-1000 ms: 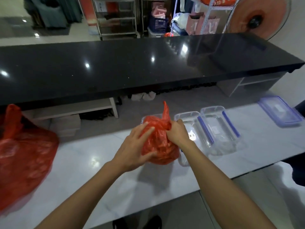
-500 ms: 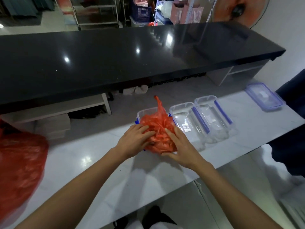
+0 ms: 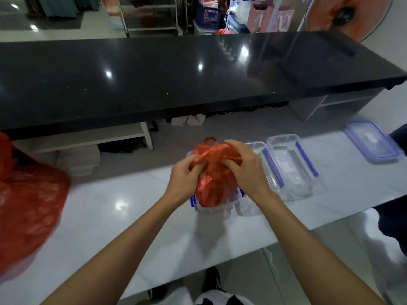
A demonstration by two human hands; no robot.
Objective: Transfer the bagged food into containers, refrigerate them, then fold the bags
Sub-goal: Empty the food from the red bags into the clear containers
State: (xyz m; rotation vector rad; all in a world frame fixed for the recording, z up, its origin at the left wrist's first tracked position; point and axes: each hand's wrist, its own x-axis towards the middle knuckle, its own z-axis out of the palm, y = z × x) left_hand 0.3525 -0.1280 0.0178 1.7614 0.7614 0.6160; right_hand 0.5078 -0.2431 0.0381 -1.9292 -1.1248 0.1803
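A small red plastic bag (image 3: 212, 186) with food inside sits in a clear container with blue clips (image 3: 214, 208) on the white counter (image 3: 123, 216). My left hand (image 3: 184, 175) pinches the bag's top edge on the left. My right hand (image 3: 244, 166) grips the bag's top on the right, and the mouth is stretched between both hands. One bag handle loop sticks up behind my fingers. Two more clear containers (image 3: 286, 166) stand just right of the bag. What the bag holds is hidden.
A large red bag (image 3: 26, 201) bulges at the counter's left end. A clear lid with blue rim (image 3: 372, 140) lies at the far right. A long black countertop (image 3: 176, 75) runs behind. A dark-clothed person (image 3: 396, 212) stands at the right edge.
My hands have moved from cupping the bag's sides up to its top, where they pull its mouth apart. The bag now sits in the leftmost container.
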